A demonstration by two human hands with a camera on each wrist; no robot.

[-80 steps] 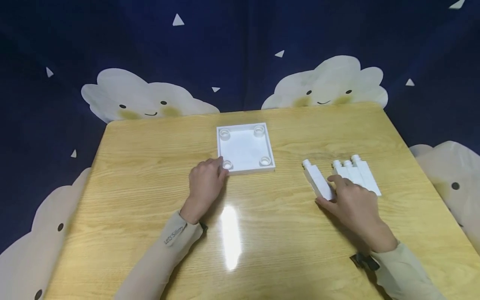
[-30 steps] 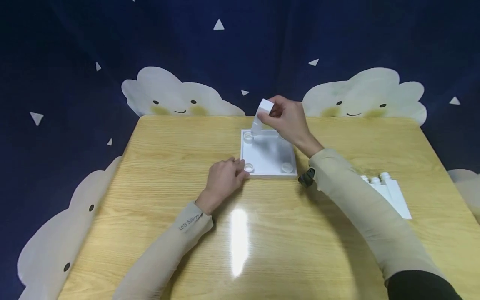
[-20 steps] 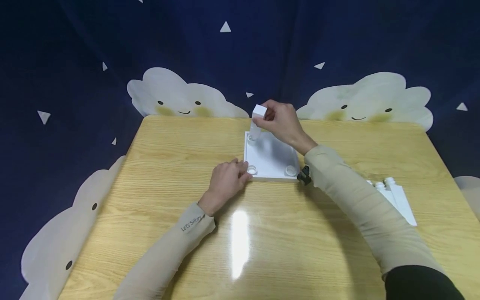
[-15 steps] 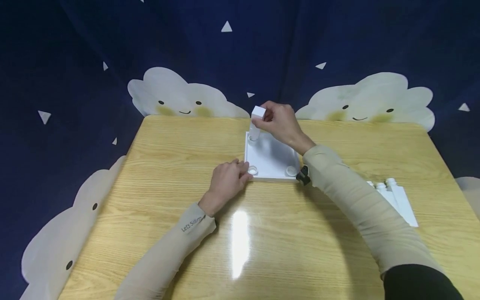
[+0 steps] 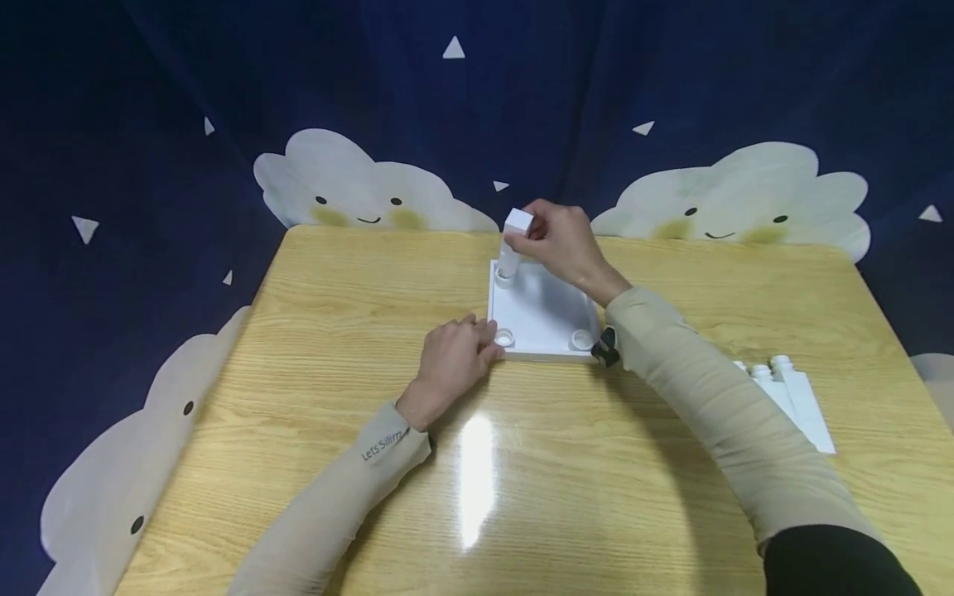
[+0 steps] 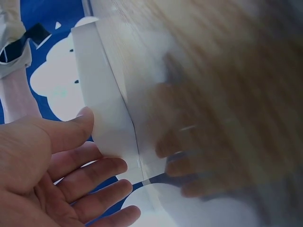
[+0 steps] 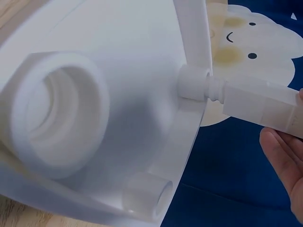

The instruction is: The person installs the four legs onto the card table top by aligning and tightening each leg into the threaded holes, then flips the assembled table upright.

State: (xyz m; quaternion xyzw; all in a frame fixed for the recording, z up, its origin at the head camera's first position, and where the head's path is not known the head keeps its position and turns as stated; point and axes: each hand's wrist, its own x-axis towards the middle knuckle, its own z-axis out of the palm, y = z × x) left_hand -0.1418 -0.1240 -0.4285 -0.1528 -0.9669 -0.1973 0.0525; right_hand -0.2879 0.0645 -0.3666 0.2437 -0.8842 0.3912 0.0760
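Observation:
A small white square tabletop [image 5: 540, 310] with a raised rim lies upside down, a round socket near each corner. My left hand [image 5: 453, 360] holds its near left corner, thumb on the near side and fingers by the left side. In the left wrist view the thumb and index finger touch the tabletop's side wall [image 6: 102, 80]. My right hand [image 5: 565, 247] pinches a white square table leg [image 5: 510, 252] near its upper end. That leg stands nearly upright at the far left socket [image 7: 191, 82], its threaded end partly showing in the right wrist view. The far right socket is hidden by the right hand.
Several more white table legs [image 5: 805, 410] lie side by side at the right of the wooden table [image 5: 358, 331], partly behind the right sleeve [image 5: 708, 397]. A dark blue curtain [image 5: 387, 74] with clouds hangs behind the table's far edge.
My right hand has lifted one leg from the right, carried it left and stood it at the far left socket. Over the last half second little has moved. The left hand keeps its place on the tabletop.

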